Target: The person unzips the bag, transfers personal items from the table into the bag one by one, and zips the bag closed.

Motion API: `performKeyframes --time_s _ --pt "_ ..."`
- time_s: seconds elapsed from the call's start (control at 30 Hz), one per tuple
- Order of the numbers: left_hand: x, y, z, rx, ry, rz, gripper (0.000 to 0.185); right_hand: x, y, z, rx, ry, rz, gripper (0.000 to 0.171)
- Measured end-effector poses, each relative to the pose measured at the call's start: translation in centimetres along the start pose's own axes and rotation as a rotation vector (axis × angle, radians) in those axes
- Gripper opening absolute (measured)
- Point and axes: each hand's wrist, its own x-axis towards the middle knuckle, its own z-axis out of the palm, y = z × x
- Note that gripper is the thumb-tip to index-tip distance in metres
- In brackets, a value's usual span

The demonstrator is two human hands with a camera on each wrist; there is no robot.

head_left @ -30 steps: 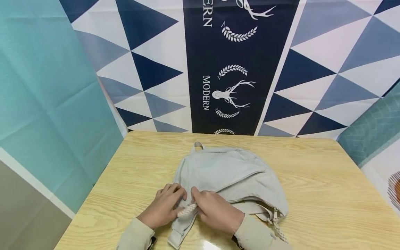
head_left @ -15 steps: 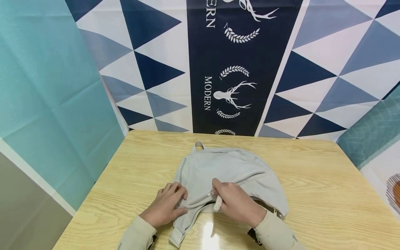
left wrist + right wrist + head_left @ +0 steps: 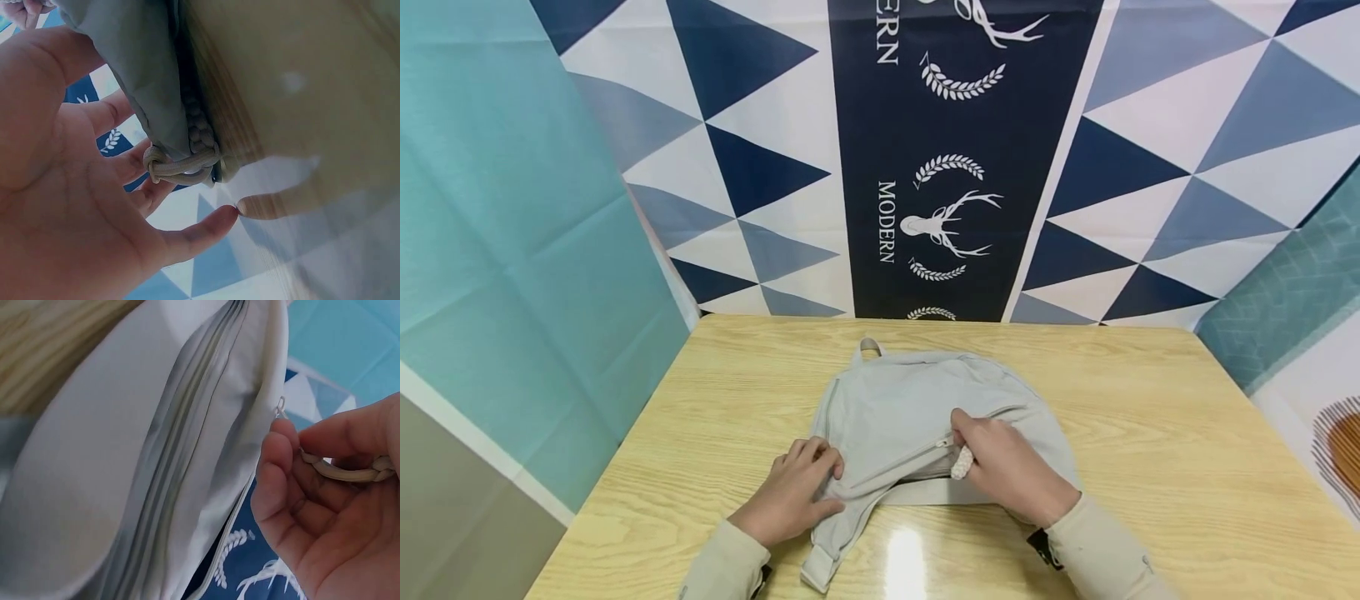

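Observation:
A pale grey backpack [image 3: 895, 400] lies flat on the table, its top loop [image 3: 868, 346] toward the back. My right hand [image 3: 1011, 467] pinches a braided cord zipper pull [image 3: 962, 463] between thumb and fingers, over the bag's right half. Just left of those fingertips shows the metal zipper slider [image 3: 943, 442]. In the right wrist view, the cord [image 3: 350, 474] runs across the palm beside long fabric folds. My left hand [image 3: 793, 492] rests on the bag's left edge, fingers loosely bent and thumb apart. Another braided cord [image 3: 181, 167] hangs by the palm in the left wrist view.
The bag's strap end [image 3: 820, 568] points toward the front of the wooden table [image 3: 700, 450]. Behind the table hangs a patterned cloth [image 3: 775, 167], with a teal cloth [image 3: 512, 208] at the left.
My right hand has moved right across the bag, drawing the zipper pull and slider along from near the left hand. The left hand stays at the bag's left edge.

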Motion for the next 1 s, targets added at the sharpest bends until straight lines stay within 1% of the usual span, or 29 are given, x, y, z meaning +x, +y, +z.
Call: performKeyframes --time_s 0.23,0.43,0.6,0.77,0.87,1.0 --pt "-0.1 0.0 0.1 -0.011 0.006 -0.003 0.035 -0.3 1.7 -0.8 -0.001 0.004 0.050 0.030" --pt "-0.1 0.0 0.2 -0.005 0.009 -0.004 0.035 -0.6 3.3 -1.6 -0.022 0.024 0.073 0.029" --pt "0.0 0.0 0.2 -0.002 0.013 -0.008 0.035 -1.0 5.0 -2.5 -0.036 0.035 0.119 0.027" --pt "-0.1 0.2 -0.1 -0.014 0.008 -0.008 0.034 -1.6 7.0 -3.5 0.019 0.034 0.166 0.026" --pt "-0.2 0.3 -0.3 -0.018 0.005 -0.008 0.034 -1.8 8.2 -3.7 0.063 0.034 0.195 0.026" --pt "-0.2 0.2 -0.2 -0.020 0.002 -0.008 0.033 -2.2 9.5 -3.9 0.093 0.046 0.224 0.027"
